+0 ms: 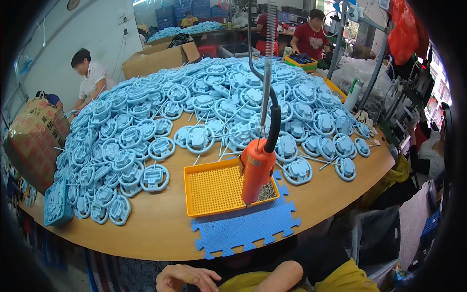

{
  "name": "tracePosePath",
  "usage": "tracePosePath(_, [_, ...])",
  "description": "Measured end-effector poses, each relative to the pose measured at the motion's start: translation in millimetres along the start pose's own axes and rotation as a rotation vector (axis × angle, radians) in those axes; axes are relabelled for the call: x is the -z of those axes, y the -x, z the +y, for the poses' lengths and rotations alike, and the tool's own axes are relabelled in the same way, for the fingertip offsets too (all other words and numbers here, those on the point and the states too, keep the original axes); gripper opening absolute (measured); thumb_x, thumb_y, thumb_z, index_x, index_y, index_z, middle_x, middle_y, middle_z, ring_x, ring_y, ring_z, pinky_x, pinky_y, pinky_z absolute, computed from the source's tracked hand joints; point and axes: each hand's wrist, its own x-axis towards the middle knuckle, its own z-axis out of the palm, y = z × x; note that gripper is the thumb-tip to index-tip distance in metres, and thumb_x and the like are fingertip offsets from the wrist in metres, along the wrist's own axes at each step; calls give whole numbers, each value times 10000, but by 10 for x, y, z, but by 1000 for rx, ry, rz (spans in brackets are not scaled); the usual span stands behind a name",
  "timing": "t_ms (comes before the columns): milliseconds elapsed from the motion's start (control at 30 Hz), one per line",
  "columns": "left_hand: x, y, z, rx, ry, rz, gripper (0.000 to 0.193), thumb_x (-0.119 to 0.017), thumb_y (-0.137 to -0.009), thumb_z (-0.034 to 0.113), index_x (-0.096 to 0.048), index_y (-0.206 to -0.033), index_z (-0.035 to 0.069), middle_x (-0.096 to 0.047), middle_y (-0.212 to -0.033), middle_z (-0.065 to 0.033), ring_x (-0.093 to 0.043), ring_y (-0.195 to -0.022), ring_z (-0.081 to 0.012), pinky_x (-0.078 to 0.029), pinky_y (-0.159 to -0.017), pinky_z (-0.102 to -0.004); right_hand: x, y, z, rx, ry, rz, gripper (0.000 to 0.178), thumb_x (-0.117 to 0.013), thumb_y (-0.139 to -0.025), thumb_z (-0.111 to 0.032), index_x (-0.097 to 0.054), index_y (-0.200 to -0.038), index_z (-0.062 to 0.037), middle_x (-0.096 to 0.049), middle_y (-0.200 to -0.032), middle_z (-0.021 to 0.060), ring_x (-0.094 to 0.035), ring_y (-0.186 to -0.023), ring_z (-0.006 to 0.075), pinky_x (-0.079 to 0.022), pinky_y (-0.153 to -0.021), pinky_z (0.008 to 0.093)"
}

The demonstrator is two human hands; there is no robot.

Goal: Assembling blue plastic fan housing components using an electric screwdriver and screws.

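Note:
My left hand (pixel 187 278) is low in the picture, just below the table's front edge. Its fingers are loosely bent and apart, and I see nothing in them. My right forearm (pixel 284 276) crosses the lower edge, its hand cut off from view. Beyond them a blue foam mat (pixel 243 236) lies on the table. On it rests a yellow tray (pixel 211 214) with small screws (pixel 267 191) in its right part. An orange electric screwdriver (pixel 258 170) hangs upright over the tray from a spring and black cable.
Light blue steering-wheel-shaped plastic parts (pixel 199 137) are heaped across the wooden table (pixel 160 224). A blue basket (pixel 57 202) of pieces stands at the left edge, near a large woven sack (pixel 39 138). A cardboard box (pixel 158 61) sits behind. Several people work around the room.

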Motion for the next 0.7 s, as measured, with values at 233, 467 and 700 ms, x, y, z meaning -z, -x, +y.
tracePosePath(233, [62, 109, 16, 54, 47, 4, 589, -646, -850, 426, -546, -1267, 22, -675, -883, -231, -659, -830, -403, -414, -888, -545, 282, -8, -324, -272, 194, -296, 396, -574, -921, -300, -582, -1133, 33, -496, -1125, 239, -481, -987, 382, -379, -830, 464])
tracePosePath(467, [202, 146, 1, 65, 64, -89, 610, -651, -846, 410, -524, -1300, 23, -675, -907, -233, -658, -855, -402, -408, -898, -544, 228, 111, -180, -135, 32, -202, 396, -553, -924, -315, -598, -1134, 18, -500, -1116, 248, -483, -958, 402, -372, -826, 482])
tracePosePath(700, [277, 43, -39, 45, 90, -185, 616, -661, -838, 384, -505, -1311, 20, -672, -928, -238, -657, -877, -396, -393, -923, -544, 208, 49, -257, -118, 117, -150, 409, -556, -915, -321, -601, -1119, 30, -495, -1191, 268, -486, -1012, 412, -371, -856, 497])
